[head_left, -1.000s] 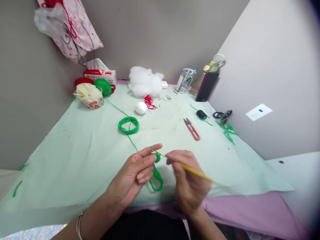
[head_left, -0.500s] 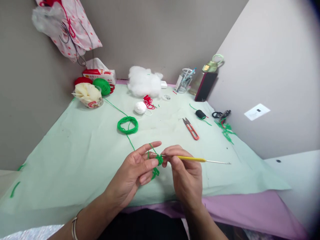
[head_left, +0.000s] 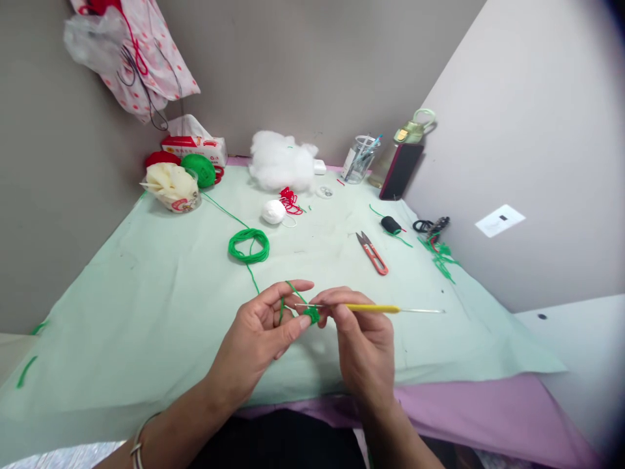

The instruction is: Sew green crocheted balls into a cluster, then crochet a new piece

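A small green crochet piece is pinched between the thumb and fingers of my left hand. Green yarn runs over the raised left index finger and down to a loose coil of green yarn on the cloth. My right hand grips a crochet hook with a yellow handle and metal ends. Its left tip lies just above the green piece, close to the working yarn; whether a loop sits on it is too small to tell. Right fingertips are close beside the piece.
Thread snips and a black yarn bundle lie to the right. Behind are a white yarn ball, white stuffing, a jar of tools and a phone leaning on a bottle. A green yarn ball sits at back left.
My left hand has turned slightly, so the green strand hanging under the piece is now hidden. The yarn on the index finger has shifted left. The hook has moved slightly.
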